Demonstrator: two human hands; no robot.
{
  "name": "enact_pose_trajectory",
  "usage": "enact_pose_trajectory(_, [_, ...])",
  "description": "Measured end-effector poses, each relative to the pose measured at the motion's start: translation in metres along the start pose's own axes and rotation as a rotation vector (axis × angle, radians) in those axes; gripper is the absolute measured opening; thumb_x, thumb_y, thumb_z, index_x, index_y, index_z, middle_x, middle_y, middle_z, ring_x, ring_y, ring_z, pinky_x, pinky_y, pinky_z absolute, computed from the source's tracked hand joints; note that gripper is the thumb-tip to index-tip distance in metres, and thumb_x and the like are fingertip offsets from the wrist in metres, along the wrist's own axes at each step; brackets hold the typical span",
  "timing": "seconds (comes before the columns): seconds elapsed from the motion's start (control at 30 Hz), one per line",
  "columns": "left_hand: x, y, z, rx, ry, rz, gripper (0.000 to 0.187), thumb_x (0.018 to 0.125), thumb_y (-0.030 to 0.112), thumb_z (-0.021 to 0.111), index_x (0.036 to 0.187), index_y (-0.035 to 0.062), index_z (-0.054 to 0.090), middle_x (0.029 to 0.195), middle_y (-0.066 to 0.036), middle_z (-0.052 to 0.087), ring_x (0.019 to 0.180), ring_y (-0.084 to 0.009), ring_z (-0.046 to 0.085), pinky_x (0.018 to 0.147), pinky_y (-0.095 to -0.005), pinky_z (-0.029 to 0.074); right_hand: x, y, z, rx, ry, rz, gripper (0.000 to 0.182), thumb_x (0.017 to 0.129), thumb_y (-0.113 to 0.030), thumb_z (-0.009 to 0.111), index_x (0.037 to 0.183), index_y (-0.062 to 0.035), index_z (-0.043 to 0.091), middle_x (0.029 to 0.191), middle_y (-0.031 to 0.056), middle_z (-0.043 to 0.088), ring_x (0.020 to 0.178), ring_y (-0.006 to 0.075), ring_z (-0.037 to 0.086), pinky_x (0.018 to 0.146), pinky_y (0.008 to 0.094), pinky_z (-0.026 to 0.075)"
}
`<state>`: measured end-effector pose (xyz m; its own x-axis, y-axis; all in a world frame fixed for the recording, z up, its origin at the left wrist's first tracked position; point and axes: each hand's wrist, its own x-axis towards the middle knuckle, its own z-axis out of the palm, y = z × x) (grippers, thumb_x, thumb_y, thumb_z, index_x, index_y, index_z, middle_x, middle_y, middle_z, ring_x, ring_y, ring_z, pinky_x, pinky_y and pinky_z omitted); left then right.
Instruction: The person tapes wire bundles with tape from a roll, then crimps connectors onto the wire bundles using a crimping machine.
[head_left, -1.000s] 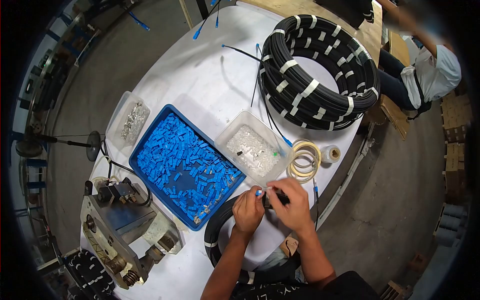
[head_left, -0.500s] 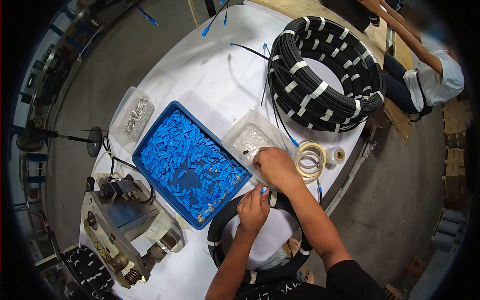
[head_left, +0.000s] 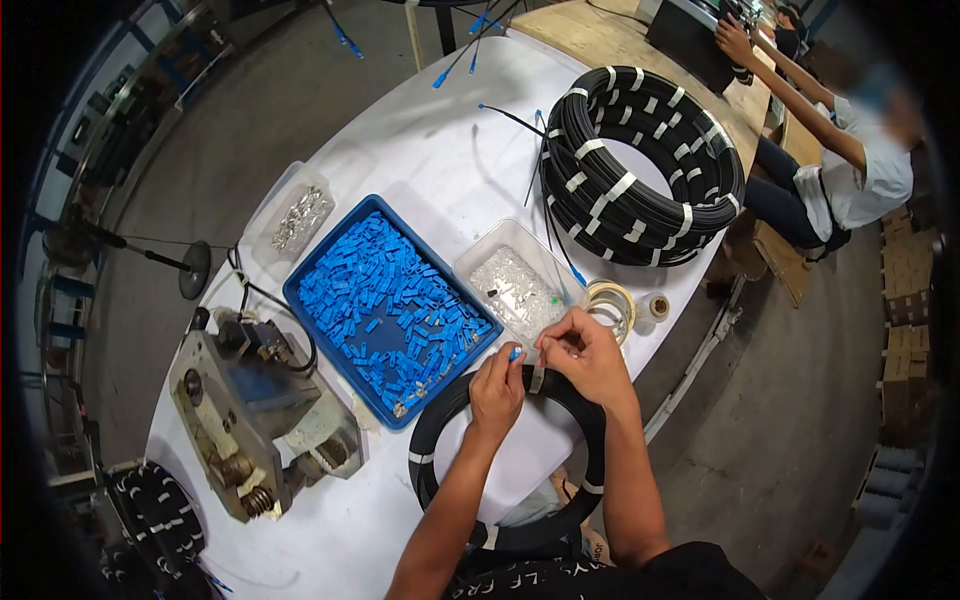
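My left hand [head_left: 496, 398] pinches a small blue connector [head_left: 516, 353] just above the near cable coil [head_left: 424, 440]. Close beside it on the right, my right hand [head_left: 590, 362] has its thumb and fingertips pressed together; whatever is between them is too small to make out. Behind my hands stands a clear plastic box [head_left: 482, 243] of small transparent pieces. To its left lies a blue tray [head_left: 345, 362] full of blue connector parts.
A tall stack of black cable coils [head_left: 640, 190] stands at the back right, near tape rolls [head_left: 612, 300]. A metal press [head_left: 215, 420] and a clear box of metal parts [head_left: 300, 218] are at left. Another person [head_left: 850, 170] works at the upper right.
My right hand has come out of the clear box and back beside my left hand, its fingertips near the blue connector. The whole view has shifted slightly.
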<state>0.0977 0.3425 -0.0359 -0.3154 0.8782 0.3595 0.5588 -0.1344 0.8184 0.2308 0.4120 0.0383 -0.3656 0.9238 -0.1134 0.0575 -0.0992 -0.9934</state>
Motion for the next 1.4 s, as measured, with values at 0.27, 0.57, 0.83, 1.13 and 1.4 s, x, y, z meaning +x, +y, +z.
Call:
enact_pose_trajectory(0.27, [-0.003,0.015,-0.028,-0.207,-0.010,0.013,0.025,0.092,0.004,0.062,0.117,0.0009,0.063,0.078,-0.013,0.059,0.063,-0.0194,0.055,0.059,-0.0304,0.045,-0.061,-0.004,0.022,0.129,-0.001,0.079,0.016,0.089,0.002,0.065,0.105,0.0062,0.066,0.087,0.0071,0.066,0.080,0.0127,0.067,0.073,0.0235,0.055])
enact_pose_trajectory(0.57, [-0.039,0.099,-0.114,-0.182,-0.079,-0.008,0.042,0.095,0.005,0.056,0.136,-0.0027,0.051,0.081,-0.011,0.053,0.067,-0.0182,0.050,0.064,-0.0286,0.044,-0.108,-0.055,0.055,0.288,-0.038,-0.170,0.020,0.089,0.004,0.065,0.109,0.0078,0.065,0.100,0.0105,0.064,0.092,0.0148,0.066,0.082,0.0250,0.055])
enact_pose_trajectory(0.83, [-0.072,0.154,-0.153,-0.197,0.036,0.008,0.039,0.090,-0.001,0.063,0.129,-0.0012,0.058,0.086,-0.013,0.068,0.074,-0.0152,0.065,0.063,-0.0252,0.048,-0.159,-0.090,0.082,0.475,-0.016,-0.355,0.015,0.088,0.009,0.063,0.103,0.0065,0.060,0.104,0.0117,0.064,0.096,0.0144,0.064,0.084,0.0260,0.054])
enact_pose_trajectory(1.13, [-0.112,0.168,-0.165,-0.408,0.196,-0.022,0.015,0.093,0.004,0.064,0.105,-0.0014,0.057,0.091,-0.011,0.071,0.080,-0.0136,0.069,0.064,-0.0228,0.052,-0.191,-0.114,0.094,0.486,-0.096,-0.390,0.016,0.088,0.009,0.062,0.103,0.0052,0.061,0.099,0.0129,0.066,0.092,0.0170,0.067,0.082,0.0264,0.055])
enact_pose_trajectory(1.4, [-0.123,0.178,-0.183,-0.343,0.152,-0.001,0.015,0.093,-0.002,0.061,0.107,-0.0056,0.057,0.098,-0.016,0.069,0.083,-0.0155,0.067,0.074,-0.0264,0.053,-0.201,-0.115,0.093,0.402,-0.107,-0.424,0.016,0.088,0.009,0.063,0.104,0.0080,0.063,0.102,0.0135,0.066,0.094,0.0159,0.066,0.084,0.0252,0.054])
